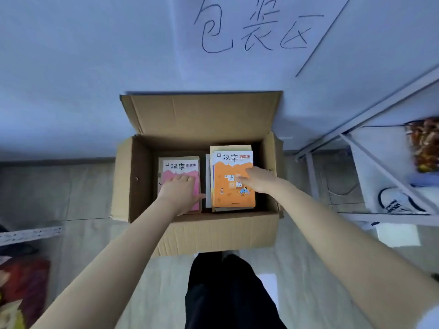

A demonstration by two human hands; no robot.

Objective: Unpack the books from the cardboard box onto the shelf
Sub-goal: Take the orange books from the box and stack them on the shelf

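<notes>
Books in the cardboard box (194,229): our left hand (180,191) flat on the pink book (180,169), right hand (257,180) flat on the orange book (231,188), neither gripping; slick stiff covers, likely best lifted by edges.

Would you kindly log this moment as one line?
stage: reaching into cardboard box | left hand: flat on pink book | right hand: flat on orange book | lifted: none | shelf: right

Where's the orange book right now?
The orange book tops the right-hand stack inside the cardboard box, beside the pink book, with the right hand on it.
</notes>
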